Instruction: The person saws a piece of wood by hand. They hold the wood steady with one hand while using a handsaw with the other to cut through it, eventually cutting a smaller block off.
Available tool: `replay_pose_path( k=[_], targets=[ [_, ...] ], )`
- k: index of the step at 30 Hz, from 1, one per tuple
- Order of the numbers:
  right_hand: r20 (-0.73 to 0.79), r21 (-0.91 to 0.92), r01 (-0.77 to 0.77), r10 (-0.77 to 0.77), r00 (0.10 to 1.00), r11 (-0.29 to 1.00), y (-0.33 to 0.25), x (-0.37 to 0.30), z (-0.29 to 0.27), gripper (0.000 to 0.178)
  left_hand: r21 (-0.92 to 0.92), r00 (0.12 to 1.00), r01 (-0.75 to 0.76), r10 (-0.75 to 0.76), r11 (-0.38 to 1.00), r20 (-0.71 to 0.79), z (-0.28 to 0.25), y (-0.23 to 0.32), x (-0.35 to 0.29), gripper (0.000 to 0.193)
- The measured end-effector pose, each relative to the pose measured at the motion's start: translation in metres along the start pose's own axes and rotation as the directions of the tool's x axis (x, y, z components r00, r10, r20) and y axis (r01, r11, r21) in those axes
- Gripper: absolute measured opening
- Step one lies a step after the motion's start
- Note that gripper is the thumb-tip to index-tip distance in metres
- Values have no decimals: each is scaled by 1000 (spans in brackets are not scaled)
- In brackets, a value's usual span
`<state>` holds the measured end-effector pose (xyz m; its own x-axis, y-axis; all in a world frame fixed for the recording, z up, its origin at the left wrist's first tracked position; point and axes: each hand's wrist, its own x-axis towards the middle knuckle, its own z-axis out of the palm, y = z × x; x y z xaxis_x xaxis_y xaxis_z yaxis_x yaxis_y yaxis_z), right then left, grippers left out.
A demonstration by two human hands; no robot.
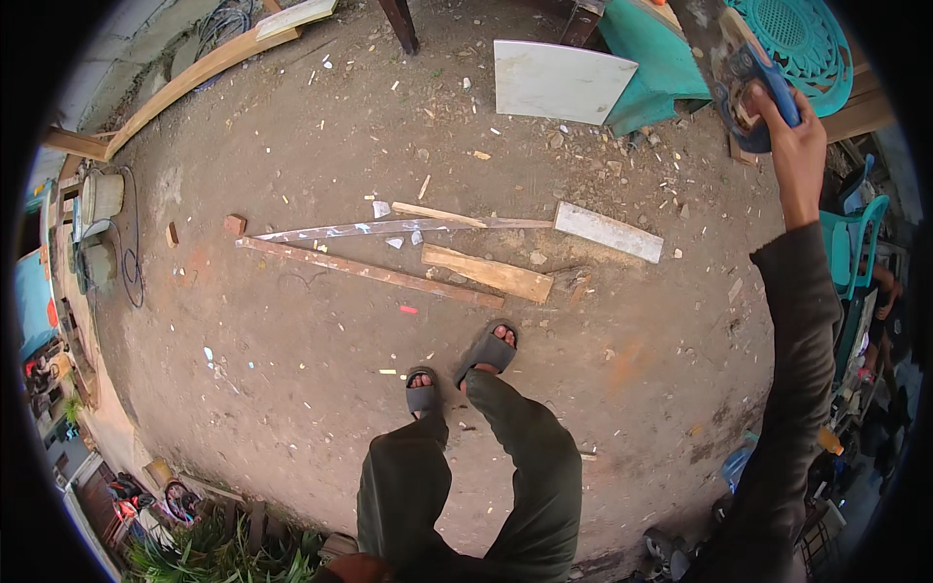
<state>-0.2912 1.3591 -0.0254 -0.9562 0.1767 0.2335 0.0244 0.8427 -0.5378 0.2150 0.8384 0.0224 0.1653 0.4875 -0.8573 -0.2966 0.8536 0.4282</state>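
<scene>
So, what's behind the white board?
A dark leg shows above the white board, and teal plastic sticks out at its right. Anything lower down is hidden by the board.

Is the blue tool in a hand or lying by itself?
In a hand: the right hand is wrapped around part of the blue tool, gripping it.

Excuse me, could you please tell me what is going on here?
A person's right hand grips a blue tool at the upper right, near a turquoise patterned plastic piece. The person stands in grey sandals on dirt ground. In front lie a whitish board, a bare wooden plank and two long strips.
</scene>
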Motion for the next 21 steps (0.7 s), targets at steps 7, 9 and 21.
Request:
replay_pose_path(
  k=[7,9,21],
  targets=[
    [437,877,-480,381,815,20,-22,-332,-31,24,632,848,-125,413,765,-332,-197,-44,216,31],
    [467,865,-495,481,742,-76,-47,-391,-32,21,685,777,90,379,723,-502,-266,-79,290,24],
    [376,829,-507,434,818,237,67,-538,48,23,848,395,183,753,497,-527,-331,-60,492,43]
  ],
)
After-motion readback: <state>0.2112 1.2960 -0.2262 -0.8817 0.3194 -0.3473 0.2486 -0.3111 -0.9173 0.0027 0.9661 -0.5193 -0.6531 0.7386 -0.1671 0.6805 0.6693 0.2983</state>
